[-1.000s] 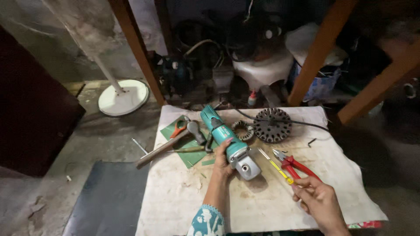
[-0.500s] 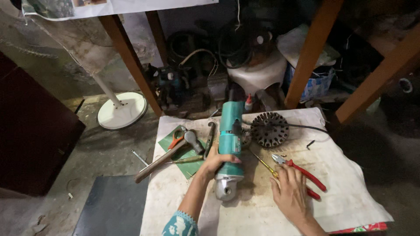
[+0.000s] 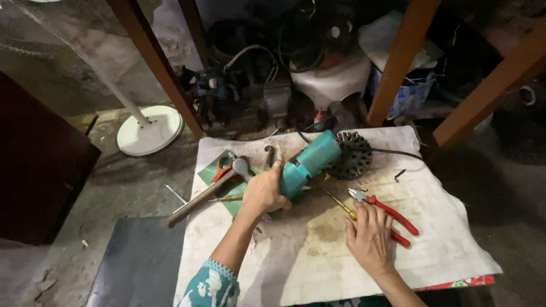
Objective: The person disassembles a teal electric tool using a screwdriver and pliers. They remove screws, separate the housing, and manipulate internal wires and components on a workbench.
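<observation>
The left hand (image 3: 263,192) was clamped around the lower end of the teal angle grinder (image 3: 307,162), whose long axis ran from the grip toward 2 o'clock, its far end touching the dark finned rotor (image 3: 355,154). The right hand (image 3: 369,236) lay flat and empty on the white cloth (image 3: 318,261), fingers apart. The red-handled pliers (image 3: 387,215) lay just beside it at 2 o'clock, while the grinder was at its 11 o'clock, nearer the left hand.

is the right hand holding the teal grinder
No, the left hand grips the teal grinder, while the right hand rests on the cloth beside the red-handled pliers.
</observation>
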